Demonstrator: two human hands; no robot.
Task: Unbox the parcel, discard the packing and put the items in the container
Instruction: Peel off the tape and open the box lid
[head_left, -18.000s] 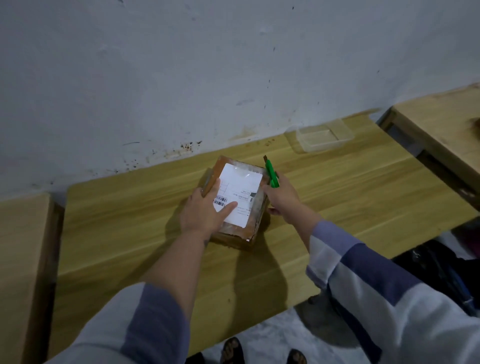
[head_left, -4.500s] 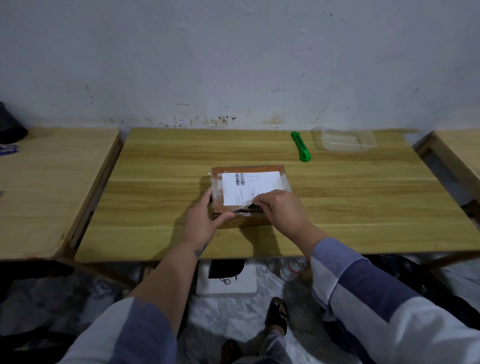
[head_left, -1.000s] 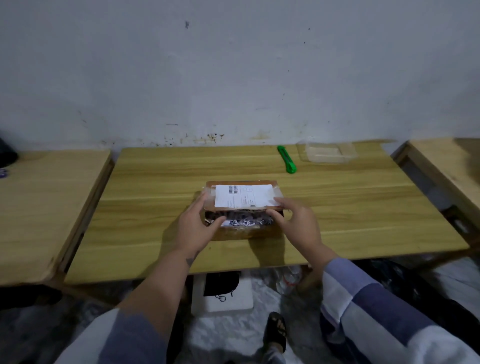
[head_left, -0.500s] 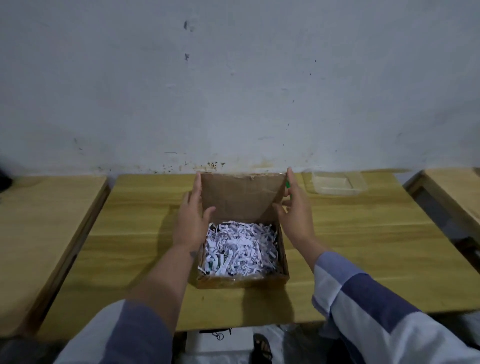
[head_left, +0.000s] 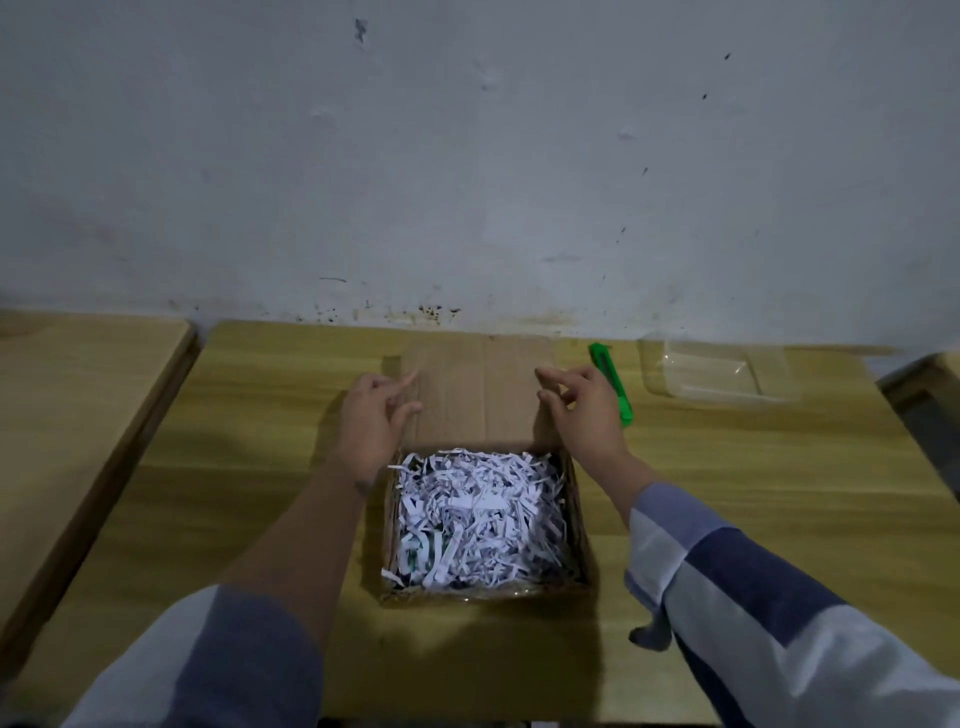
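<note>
A brown cardboard box (head_left: 579, 525) sits open on the wooden table (head_left: 753, 493), filled to the top with shredded white paper (head_left: 475, 517). Its lid flap (head_left: 478, 395) lies folded back flat toward the wall. My left hand (head_left: 374, 421) hovers at the flap's left edge and my right hand (head_left: 584, 410) at its right edge, fingers spread, holding nothing. A clear plastic container (head_left: 719, 369) stands at the back right. Whatever lies under the paper is hidden.
A green utility knife (head_left: 613, 384) lies just right of my right hand, between the flap and the container. A second table (head_left: 67, 415) adjoins on the left and another table's corner (head_left: 930, 395) shows at the right. The wall runs along the back edge.
The lid flap, upright half a second ago, now lies flat on the table. Both hands have let go of it and hover beside it.
</note>
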